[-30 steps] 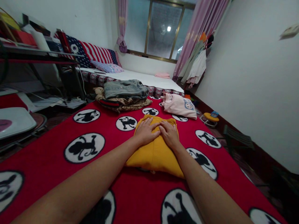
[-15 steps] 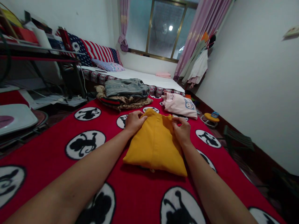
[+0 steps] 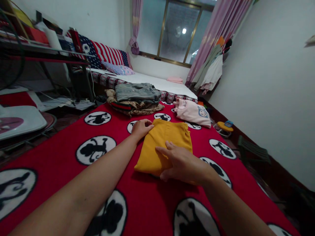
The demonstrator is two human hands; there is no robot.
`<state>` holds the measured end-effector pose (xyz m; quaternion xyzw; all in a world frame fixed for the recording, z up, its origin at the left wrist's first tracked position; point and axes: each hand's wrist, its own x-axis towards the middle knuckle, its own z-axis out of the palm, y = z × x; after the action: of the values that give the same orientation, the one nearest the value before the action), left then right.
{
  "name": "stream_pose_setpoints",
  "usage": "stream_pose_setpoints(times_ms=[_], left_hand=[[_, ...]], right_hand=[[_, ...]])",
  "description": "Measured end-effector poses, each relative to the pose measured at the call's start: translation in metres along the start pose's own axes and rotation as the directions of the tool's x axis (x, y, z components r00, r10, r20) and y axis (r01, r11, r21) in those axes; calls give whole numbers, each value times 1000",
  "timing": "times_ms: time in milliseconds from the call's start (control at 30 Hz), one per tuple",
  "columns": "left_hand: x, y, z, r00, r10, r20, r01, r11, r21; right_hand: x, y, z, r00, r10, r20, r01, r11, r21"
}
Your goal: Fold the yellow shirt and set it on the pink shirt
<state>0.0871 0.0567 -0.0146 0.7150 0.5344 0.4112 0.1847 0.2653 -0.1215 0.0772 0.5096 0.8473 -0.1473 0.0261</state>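
A folded yellow garment (image 3: 169,134) lies on the red blanket (image 3: 64,183), which is printed with black figures in white ovals. At the garment's far left corner, my left hand (image 3: 142,128) has its fingers closed on the edge of the cloth. My right hand (image 3: 180,160) is spread over the near part of the garment with its fingers apart, hiding some of the near edge. Whether its fingertips touch the cloth or hover just above, I cannot tell.
Beyond the garment sits a pile of folded clothes with grey denim (image 3: 137,92) on top. Right of it lies a folded pale pink shirt (image 3: 193,112). A cluttered desk (image 3: 44,49) stands at left, and a low yellow stool (image 3: 225,127) and dark folding stool (image 3: 253,149) at right.
My right hand has let go of the garment's far right corner and come nearer, over its near part, fingers spread. My left hand stays at the far left corner.
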Motion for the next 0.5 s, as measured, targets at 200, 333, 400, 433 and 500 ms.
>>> stream_pose_setpoints(times_ms=[200,333,400,433,500], left_hand=[[-2,4,-2,1000,-8,14,8,999,44],[-3,7,-4,1000,-18,21,17,999,42],[-3,7,-4,999,-27,21,27,999,38],[-3,7,-3,999,-33,20,32,999,36],[-2,7,-3,999,-47,7,47,999,24]], right_hand=[[-2,-8,6,998,18,62,-10,993,-119],[-1,-12,15,999,6,-33,-14,972,-234],[2,-7,18,994,-6,-108,-20,970,-243],[2,-3,18,990,-14,-139,-17,977,-215],[3,8,13,979,-31,-201,19,998,-60]])
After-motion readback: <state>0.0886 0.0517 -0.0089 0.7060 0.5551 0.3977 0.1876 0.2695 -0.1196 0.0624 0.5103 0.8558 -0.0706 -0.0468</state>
